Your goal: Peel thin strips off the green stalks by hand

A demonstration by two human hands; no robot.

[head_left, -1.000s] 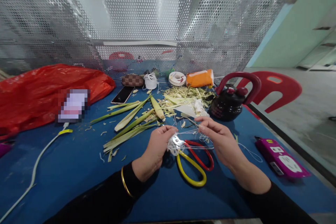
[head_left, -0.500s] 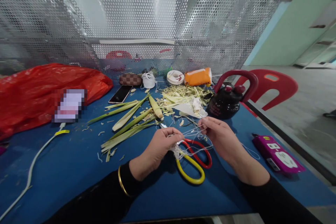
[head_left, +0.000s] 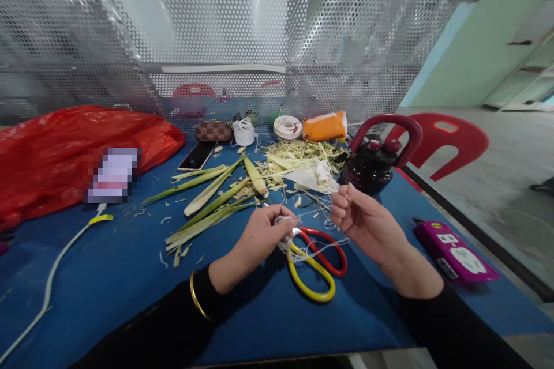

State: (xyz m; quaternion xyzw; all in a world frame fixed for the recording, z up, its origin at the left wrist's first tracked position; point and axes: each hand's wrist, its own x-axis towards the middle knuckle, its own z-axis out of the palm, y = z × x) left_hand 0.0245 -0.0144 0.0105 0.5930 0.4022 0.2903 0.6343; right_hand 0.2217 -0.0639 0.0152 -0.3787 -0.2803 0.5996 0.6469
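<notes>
My left hand (head_left: 268,236) is closed, thumb against fingers, on a small tangle of white thread (head_left: 284,247). Loose loops of it hang over the scissors (head_left: 312,295), which lie on the table with one yellow and one red handle, partly covered by the hand. To the right, my right hand (head_left: 367,225) is curled with thumb and forefinger pinched together. A thin strand runs from the tangle toward these fingers; its end is too fine to follow. Just left of the hands lie several pale green husk leaves (head_left: 216,193), one of them a thick cone-shaped piece (head_left: 255,174).
A heap of shredded plant strips (head_left: 298,155) lies behind the hands, near a dark kettle (head_left: 367,167). A purple pack (head_left: 456,251) is at right. Farther back are a ribbon roll (head_left: 288,127), an orange pack (head_left: 324,125), a white spool (head_left: 243,132) and a phone (head_left: 198,155). A red bag (head_left: 56,155) spreads at left.
My right hand has turned and its fingers have curled in more. Fewer strands stretch between the two hands. My left hand stays nearly where it was, still holding the tangle.
</notes>
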